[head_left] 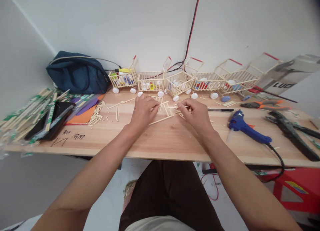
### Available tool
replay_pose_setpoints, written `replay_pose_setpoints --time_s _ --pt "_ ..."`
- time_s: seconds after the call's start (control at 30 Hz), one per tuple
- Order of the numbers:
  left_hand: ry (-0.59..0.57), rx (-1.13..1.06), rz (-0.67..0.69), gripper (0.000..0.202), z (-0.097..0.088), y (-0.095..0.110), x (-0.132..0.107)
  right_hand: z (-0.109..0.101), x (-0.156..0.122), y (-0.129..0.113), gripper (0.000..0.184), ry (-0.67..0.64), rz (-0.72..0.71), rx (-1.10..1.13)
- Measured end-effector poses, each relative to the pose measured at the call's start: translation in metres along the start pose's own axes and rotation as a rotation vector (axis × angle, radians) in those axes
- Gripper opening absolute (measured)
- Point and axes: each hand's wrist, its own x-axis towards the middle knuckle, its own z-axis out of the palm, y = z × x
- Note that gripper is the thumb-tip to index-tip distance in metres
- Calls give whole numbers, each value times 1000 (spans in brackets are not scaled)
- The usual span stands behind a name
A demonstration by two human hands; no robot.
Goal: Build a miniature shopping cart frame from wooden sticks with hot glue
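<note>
My left hand [145, 108] is above the table with its fingertips pinched together, beside a small flat frame of thin wooden sticks [168, 117]; what lies between those fingers is too small to make out. My right hand [196, 113] faces it from the other side, thumb and forefinger closed at the end of a short wooden stick [172, 107]. That stick reaches towards the frame; whether the two touch I cannot tell. Beyond my left hand lies a ladder-like stick panel [158, 99], partly covered by it. More loose sticks lie under my right hand.
Several miniature stick shopping carts [151, 81] line the wall. A blue glue gun [247, 127], a black pen [221, 110], orange-handled pliers [262, 105] and a black cutter [292, 134] lie right. Cut sticks [97, 114], a blue bag [77, 72] and stick bundles [30, 107] are left.
</note>
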Motion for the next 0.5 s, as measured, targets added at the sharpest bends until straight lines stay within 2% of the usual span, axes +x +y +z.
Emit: replay_pose_setpoints --time_s 0.2,0.33,0.5 --pt "5 -6 -16 16 0 0 0 -3 0 -2 23 -4 -7 19" --pt "-2 -10 -32 16 -1 0 0 -6 -1 -1 31 -9 8 5" --pt "-15 -9 -30 18 -3 2 -1 -7 -2 0 39 62 71 3"
